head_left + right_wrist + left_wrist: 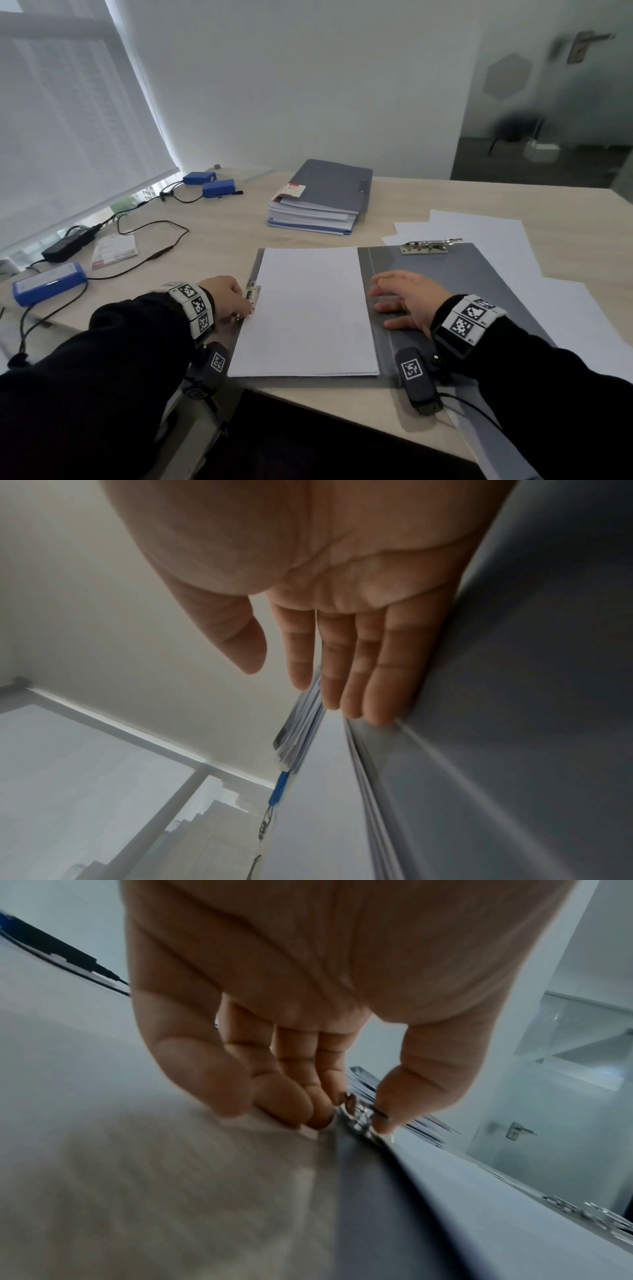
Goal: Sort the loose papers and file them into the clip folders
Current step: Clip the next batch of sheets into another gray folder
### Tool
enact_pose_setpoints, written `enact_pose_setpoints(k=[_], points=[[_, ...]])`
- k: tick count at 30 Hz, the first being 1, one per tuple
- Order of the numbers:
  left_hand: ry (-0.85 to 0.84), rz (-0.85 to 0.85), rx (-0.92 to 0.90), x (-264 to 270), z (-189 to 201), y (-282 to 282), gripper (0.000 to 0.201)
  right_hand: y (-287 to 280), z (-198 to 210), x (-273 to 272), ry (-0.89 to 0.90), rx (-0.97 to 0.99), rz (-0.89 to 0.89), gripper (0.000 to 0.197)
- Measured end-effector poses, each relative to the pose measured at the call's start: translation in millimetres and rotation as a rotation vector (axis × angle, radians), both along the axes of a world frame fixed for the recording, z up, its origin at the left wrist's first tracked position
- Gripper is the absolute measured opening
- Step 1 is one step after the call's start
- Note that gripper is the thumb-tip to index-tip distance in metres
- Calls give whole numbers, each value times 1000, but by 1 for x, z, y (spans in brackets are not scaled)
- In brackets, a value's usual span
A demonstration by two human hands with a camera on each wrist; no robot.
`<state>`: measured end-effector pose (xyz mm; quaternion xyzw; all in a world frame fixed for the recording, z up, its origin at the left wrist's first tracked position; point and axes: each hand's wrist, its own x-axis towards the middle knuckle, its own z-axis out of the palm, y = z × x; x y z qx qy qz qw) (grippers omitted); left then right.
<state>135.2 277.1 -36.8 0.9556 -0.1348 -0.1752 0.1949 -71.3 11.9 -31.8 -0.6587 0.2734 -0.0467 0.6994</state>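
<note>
An open grey clip folder (462, 274) lies on the desk in front of me. A stack of white papers (308, 308) rests on its left half. My left hand (226, 301) pinches the metal side clip (252, 296) at the folder's left edge; in the left wrist view the thumb and fingertips (383, 1121) close on the shiny clip (358, 1118). My right hand (404, 301) lies flat with straight fingers (369, 685) on the folder's spine, beside the papers' right edge. A second metal clip (428, 245) sits at the top of the right half.
A stack of filled grey and blue folders (322, 198) stands at the back centre. Loose white sheets (496, 233) lie under and right of the open folder. Blue battery packs (48, 282), a black adapter (68, 240) and cables occupy the left side.
</note>
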Motion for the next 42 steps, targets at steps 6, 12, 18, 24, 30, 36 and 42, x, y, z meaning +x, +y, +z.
enact_pose_setpoints(k=[6, 12, 18, 24, 30, 36, 42], points=[[-6, 125, 32, 25, 3, 28, 17, -25, 19, -29, -52, -123, -16, 16], [-61, 213, 105, 55, 9, 50, 21, -72, 16, -69, -3, -186, -161, 16], [-204, 83, 2, 40, 32, 5, 30, -111, 15, -105, 31, -256, -259, 19], [-284, -501, 8, -70, 55, -117, 28, -139, 29, -124, 171, -624, -165, 16], [-355, -1015, 230, -154, 35, -210, 49, -145, 34, -130, 596, -1281, 318, 34], [-335, -1103, 410, -187, 16, -241, 66, -128, 25, -131, 715, -1342, 563, 50], [-248, -1025, 528, -181, 8, -225, 81, -139, 21, -136, 735, -1262, 538, 50]])
